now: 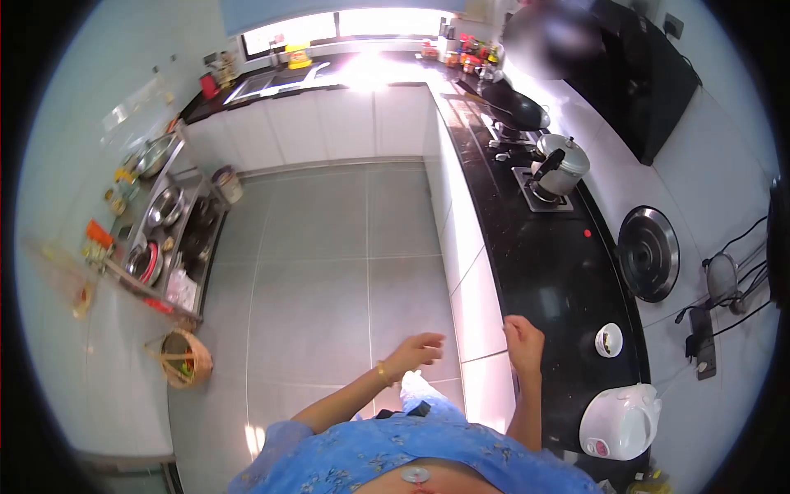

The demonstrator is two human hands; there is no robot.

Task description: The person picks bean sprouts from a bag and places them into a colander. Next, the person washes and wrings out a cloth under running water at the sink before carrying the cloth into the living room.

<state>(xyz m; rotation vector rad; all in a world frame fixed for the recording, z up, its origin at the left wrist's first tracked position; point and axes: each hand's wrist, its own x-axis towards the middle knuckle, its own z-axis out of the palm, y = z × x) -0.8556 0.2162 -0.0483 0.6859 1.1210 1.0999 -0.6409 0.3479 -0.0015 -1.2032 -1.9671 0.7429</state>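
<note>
My left hand (418, 352) hangs over the grey floor in front of my body, its fingers loosely bent and apart, with nothing in it. My right hand (524, 342) is at the front edge of the black countertop (547, 280), fingers curled in and nothing visible in them. Whether it touches the counter I cannot tell. Nearest to it on the counter are a small white bowl (609, 339) with something dark inside and a white rice cooker (619, 421).
Along the right counter stand a pressure cooker (564, 169) on a burner and a black wok (514, 107) farther off. A round lid (648, 253) leans on the wall. At left are a metal shelf (183, 198) with bowls, a basket (188, 361) and a bin (228, 185).
</note>
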